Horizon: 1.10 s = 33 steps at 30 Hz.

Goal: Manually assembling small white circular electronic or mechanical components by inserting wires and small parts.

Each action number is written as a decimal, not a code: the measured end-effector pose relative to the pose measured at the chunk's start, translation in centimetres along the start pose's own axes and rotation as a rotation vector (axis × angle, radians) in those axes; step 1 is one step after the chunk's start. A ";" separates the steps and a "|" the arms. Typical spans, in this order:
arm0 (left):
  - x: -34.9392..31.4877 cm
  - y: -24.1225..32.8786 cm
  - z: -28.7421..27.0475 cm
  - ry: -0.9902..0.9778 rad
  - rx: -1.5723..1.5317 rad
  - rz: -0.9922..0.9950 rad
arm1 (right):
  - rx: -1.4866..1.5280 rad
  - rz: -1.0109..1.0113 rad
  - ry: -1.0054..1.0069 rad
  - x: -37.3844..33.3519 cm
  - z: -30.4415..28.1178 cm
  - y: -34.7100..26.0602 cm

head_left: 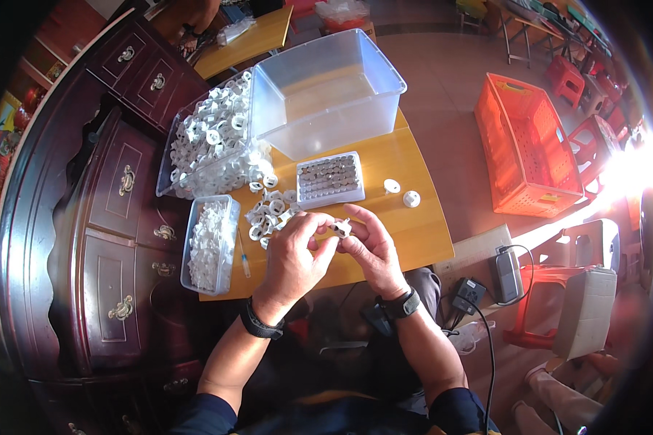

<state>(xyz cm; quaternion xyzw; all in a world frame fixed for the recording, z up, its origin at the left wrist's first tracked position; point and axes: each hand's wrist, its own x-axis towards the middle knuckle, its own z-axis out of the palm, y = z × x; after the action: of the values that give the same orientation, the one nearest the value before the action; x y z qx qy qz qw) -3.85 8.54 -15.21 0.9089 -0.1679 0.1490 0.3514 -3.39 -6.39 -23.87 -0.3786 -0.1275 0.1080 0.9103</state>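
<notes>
Close above the front part of the wooden table (421, 232), my left hand (296, 255) and my right hand (376, 259) come together on a small white plastic part (341, 229). The fingertips of both hands are closed on it, and its far side is partly hidden. Just beyond my hands is a white box (331, 198) with rows of small metallic round pieces. Loose white ring-shaped parts (274, 209) lie beside my left hand. Two white round parts (392, 186) sit apart, to the right of the box.
Left on the table are a small tub (233, 250) of white pieces, a thin blue stick (246, 266) and a large bin (168, 168) of white parts. Behind stands a translucent bin (297, 138). A dark cabinet (112, 239) borders the left; an orange crate (537, 199) is right.
</notes>
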 end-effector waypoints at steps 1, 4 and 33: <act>0.0 -0.1 -0.1 -0.024 0.026 -0.007 | 0.000 0.000 0.000 0.0 -0.1 0.1; -0.2 -0.2 0.0 -0.029 0.018 -0.035 | -0.047 -0.012 -0.024 0.1 -0.4 0.3; -0.8 -1.8 0.9 0.088 0.150 0.240 | -0.477 -0.164 0.063 -0.1 0.4 0.7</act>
<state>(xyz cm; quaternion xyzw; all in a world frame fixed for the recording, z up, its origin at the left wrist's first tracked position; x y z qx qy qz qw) -3.72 9.32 -17.28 0.8987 -0.2483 0.2416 0.2689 -3.69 -5.66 -24.09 -0.5744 -0.1511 -0.0112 0.8044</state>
